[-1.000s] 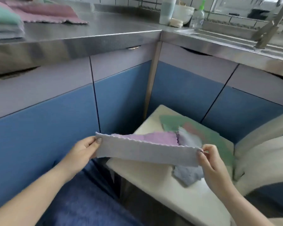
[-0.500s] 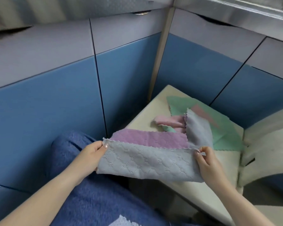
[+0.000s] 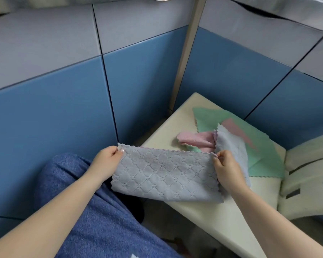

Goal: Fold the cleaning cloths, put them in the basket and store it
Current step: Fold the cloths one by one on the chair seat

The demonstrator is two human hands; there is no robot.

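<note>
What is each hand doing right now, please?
Left hand: closed, pinching the left top corner of the grey cloth.
Right hand: closed, pinching the cloth's right top corner.

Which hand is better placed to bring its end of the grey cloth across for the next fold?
Probably the left hand. It pinches the grey cloth over the lap, with free room; the right hand sits close to the loose cloth pile and can simply anchor its corner.

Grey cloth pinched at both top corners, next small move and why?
Probably bring the left hand across to the right hand, folding the grey cloth again: it hangs as a wide doubled strip, pinched at both top corners.
</note>
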